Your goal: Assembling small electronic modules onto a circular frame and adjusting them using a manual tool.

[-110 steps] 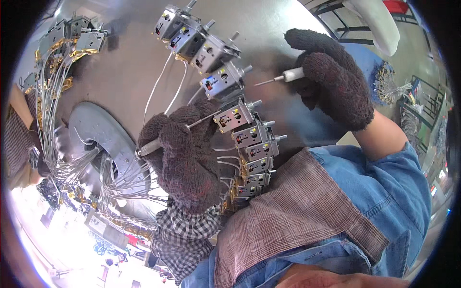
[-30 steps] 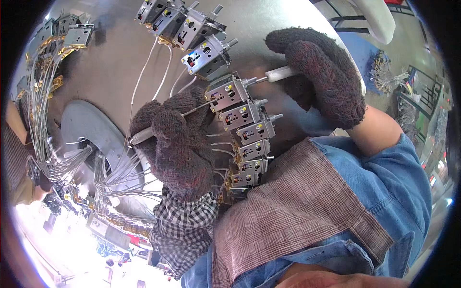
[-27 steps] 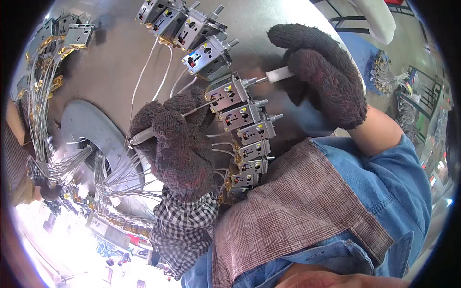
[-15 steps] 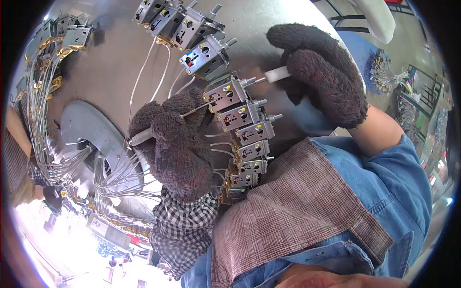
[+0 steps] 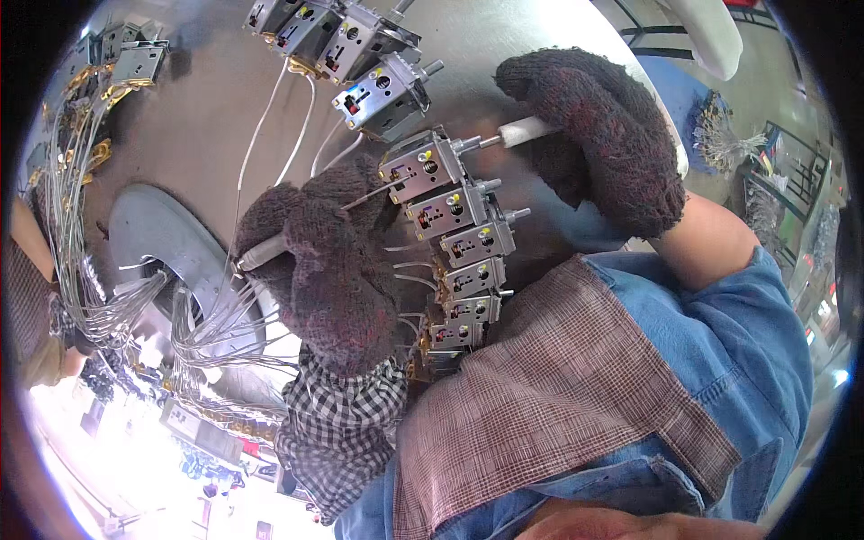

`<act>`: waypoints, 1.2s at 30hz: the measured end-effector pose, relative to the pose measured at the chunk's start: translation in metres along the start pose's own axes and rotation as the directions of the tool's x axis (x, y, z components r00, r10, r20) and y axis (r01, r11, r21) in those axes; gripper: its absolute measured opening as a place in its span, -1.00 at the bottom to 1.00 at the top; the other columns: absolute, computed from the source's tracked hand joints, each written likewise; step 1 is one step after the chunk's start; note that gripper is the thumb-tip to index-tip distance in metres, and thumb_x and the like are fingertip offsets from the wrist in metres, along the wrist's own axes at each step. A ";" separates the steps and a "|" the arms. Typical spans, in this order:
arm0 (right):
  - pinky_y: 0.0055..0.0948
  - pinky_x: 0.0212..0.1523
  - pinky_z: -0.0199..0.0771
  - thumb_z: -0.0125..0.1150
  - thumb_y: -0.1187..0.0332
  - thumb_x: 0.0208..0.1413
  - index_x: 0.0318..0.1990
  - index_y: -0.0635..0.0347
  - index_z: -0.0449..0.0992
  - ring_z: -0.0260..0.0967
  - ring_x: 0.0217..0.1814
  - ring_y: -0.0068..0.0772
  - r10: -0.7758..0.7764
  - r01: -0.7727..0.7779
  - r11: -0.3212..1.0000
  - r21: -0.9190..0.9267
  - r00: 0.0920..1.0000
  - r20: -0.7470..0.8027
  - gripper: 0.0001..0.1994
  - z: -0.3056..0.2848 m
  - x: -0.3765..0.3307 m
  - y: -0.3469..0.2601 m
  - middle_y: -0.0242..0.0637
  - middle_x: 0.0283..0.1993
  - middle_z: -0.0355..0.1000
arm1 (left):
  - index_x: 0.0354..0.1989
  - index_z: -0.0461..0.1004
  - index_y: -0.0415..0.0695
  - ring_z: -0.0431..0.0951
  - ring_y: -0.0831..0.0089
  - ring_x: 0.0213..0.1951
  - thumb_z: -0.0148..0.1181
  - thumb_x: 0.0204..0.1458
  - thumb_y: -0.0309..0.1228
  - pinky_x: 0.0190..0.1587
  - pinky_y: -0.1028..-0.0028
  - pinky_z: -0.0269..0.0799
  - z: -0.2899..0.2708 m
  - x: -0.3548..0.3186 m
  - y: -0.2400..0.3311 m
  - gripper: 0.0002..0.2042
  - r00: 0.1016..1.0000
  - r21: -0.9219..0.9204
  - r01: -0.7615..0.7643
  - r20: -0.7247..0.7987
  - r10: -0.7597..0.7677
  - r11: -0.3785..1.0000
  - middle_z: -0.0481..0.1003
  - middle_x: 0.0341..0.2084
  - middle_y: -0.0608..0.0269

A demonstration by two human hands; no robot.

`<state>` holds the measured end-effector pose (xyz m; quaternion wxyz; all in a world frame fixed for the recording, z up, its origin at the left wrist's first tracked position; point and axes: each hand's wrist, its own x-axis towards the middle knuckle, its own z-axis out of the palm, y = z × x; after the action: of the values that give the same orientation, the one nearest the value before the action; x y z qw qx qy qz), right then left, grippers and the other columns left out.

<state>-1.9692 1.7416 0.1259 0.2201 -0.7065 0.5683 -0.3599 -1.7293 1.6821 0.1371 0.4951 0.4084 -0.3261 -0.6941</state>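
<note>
Dark knitted gloves cover both hands. My left hand (image 5: 319,261) is closed round a thin screwdriver (image 5: 261,254) with a pale grey handle; its blade reaches the slotted face of a silver metal box (image 5: 416,169), apparently a capillary thermostat. My right hand (image 5: 598,135) is closed on a white-handled tool (image 5: 529,131), whose metal end meets the shaft (image 5: 468,144) of that same box. The glove hides part of the handle. More such boxes (image 5: 470,243) stand in a row below it, touching one another, with thin tubes running from their left sides.
Several more boxes (image 5: 378,90) stand at the top of the metal table (image 5: 211,108). At left, a grey ring-shaped part (image 5: 171,216) has bundled thin tubes (image 5: 193,328) through its opening. Another person's arm (image 5: 31,238) shows at the left edge. A white seat-like shape (image 5: 706,36) is at upper right.
My right hand has rolled round the white handle, its fingers now folded differently. My left hand and the worked box have shifted slightly left; the screwdriver blade stays at the box.
</note>
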 end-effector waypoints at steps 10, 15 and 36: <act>-0.58 -0.58 0.37 0.19 0.51 0.01 -0.01 0.28 0.37 0.39 -0.48 -0.56 0.477 -0.420 0.616 0.666 0.872 0.108 -0.66 0.005 0.002 -0.015 -0.09 0.01 0.39 | -0.32 0.35 -0.16 0.49 0.12 -0.10 0.04 0.15 -0.33 0.04 0.10 0.40 0.001 0.003 0.002 -0.85 0.998 -0.057 0.030 0.052 -0.027 0.998 0.51 -0.26 0.02; -0.57 -0.48 0.42 0.08 0.30 0.14 0.10 0.24 0.33 0.43 -0.35 -0.50 0.647 -0.566 0.299 0.768 0.712 0.273 -0.61 0.000 0.008 -0.023 -0.22 -0.13 0.39 | -0.32 0.35 -0.15 0.49 0.13 -0.09 0.04 0.15 -0.33 0.06 0.08 0.38 0.001 0.002 0.005 -0.85 0.997 -0.044 0.049 0.060 -0.046 0.998 0.51 -0.24 0.04; -0.61 -0.50 0.35 0.09 0.28 0.12 0.09 0.21 0.36 0.32 -0.52 -0.60 0.681 -0.446 0.263 0.855 0.714 0.163 -0.61 0.010 -0.033 -0.041 -0.31 -0.45 0.42 | -0.13 0.31 -0.17 0.55 0.07 -0.17 -0.03 0.18 -0.34 -0.23 0.16 0.62 -0.001 -0.018 0.006 -0.81 0.980 -0.255 0.187 0.119 -0.161 0.949 0.49 -0.23 -0.09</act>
<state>-1.9384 1.7829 0.1411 0.5801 -0.2004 0.5498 -0.5666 -1.7228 1.6975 0.1460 0.4656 0.3317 -0.2166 -0.7914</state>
